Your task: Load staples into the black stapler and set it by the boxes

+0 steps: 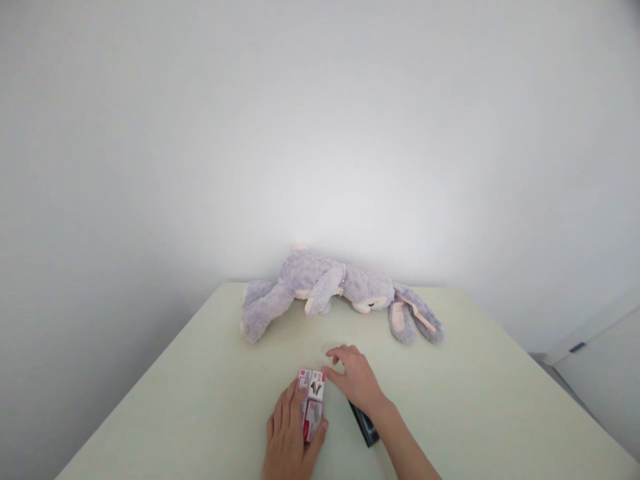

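The left hand occupies the lower centre of the frame, palm down on the table. Its fingers and thumb wrap a set of small boxes printed in white, red and grey. The fingers lie along the left side of the boxes, and the thumb presses the lower right corner. The boxes rest on the table surface, stacked or set close together; the exact number cannot be determined.

The right hand sits just right of the boxes, at centre-bottom of the frame. Its fingers are curled downward and loosely spread, with the fingertips on or just above the table. The thumb reaches toward the upper right edge of the boxes; contact cannot be confirmed. The right hand holds nothing visible.

A dark flat object lies on the table below the right wrist, partly covered by the forearm. Its type cannot be determined.

A grey plush rabbit lies on its side along the far edge of the table, above centre of the hands, well apart from them. Its long ears extend to the right.

A plain white wall fills the upper frame.
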`<control>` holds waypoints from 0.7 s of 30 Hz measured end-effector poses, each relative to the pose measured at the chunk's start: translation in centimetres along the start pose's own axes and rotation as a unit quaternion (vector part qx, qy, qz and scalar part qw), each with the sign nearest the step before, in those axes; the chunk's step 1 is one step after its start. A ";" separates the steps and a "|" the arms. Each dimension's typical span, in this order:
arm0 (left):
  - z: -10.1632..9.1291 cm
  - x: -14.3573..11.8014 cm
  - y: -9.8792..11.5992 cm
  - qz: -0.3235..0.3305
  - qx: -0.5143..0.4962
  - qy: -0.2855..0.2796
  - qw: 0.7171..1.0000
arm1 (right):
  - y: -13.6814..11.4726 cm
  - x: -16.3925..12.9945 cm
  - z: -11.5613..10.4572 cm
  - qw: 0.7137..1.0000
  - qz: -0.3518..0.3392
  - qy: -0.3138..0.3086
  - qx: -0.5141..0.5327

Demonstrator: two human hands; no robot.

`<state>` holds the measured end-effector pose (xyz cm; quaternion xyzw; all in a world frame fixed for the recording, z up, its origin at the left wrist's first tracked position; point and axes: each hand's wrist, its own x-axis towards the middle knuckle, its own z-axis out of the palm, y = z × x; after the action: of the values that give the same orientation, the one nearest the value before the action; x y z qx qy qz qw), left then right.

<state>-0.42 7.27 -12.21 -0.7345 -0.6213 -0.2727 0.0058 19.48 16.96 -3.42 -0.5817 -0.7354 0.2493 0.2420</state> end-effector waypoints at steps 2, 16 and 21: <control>-0.1 0.1 -0.1 0.033 0.007 -0.020 0.999 | 1.3 -1.7 -1.1 0.999 0.024 0.033 0.016; 1.3 0.0 -1.9 0.115 0.050 -0.026 0.992 | 0.3 -8.6 6.3 0.967 0.058 0.035 0.247; -0.4 0.0 -6.2 0.098 0.041 -0.020 0.994 | -3.0 -6.9 9.1 0.957 0.019 0.008 0.291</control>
<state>-6.22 8.56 -13.88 -0.7964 -0.5569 -0.2305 0.0499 12.82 8.85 -8.84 -0.5019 -0.6181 0.4521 0.4021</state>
